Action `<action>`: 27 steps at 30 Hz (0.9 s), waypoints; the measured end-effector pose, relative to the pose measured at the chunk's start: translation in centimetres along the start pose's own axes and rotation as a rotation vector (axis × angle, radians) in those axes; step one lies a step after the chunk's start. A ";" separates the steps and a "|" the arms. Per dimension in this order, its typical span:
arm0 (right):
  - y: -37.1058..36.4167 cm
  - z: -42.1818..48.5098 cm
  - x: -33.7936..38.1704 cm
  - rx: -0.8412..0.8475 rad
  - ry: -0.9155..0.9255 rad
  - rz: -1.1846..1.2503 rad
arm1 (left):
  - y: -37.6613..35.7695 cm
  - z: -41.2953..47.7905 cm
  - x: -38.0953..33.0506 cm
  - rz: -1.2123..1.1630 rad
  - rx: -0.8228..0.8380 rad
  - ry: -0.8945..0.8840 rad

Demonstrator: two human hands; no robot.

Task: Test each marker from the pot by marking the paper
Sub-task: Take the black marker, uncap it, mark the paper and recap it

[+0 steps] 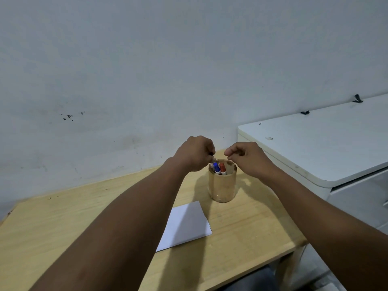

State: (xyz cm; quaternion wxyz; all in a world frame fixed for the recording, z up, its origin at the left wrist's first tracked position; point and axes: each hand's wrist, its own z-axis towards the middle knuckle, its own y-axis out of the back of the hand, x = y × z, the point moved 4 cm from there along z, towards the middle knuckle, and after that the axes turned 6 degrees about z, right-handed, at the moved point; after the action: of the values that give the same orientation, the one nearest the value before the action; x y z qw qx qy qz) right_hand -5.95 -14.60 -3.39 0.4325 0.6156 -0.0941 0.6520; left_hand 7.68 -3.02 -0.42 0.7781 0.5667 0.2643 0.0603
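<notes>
Head | pot below both hands | left hand pinches something dark | right hand curled, empty

Two bare forearms, no sleeves, watch, rings or bands anywhere down to the wrists, ending in the left hand and right hand, with dark blue-grey trouser fabric just visible at the bottom edge.
</notes>
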 end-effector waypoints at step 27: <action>-20.9 -6.0 13.1 0.616 -0.333 0.912 | 9.4 -21.5 18.2 -0.958 -0.231 0.591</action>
State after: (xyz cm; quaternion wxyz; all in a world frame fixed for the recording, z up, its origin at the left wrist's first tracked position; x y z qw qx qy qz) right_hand 5.64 7.98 -1.69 -0.1123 0.7049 -0.2226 0.6640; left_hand 14.81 25.69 -2.74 0.6686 0.2540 0.6894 -0.1146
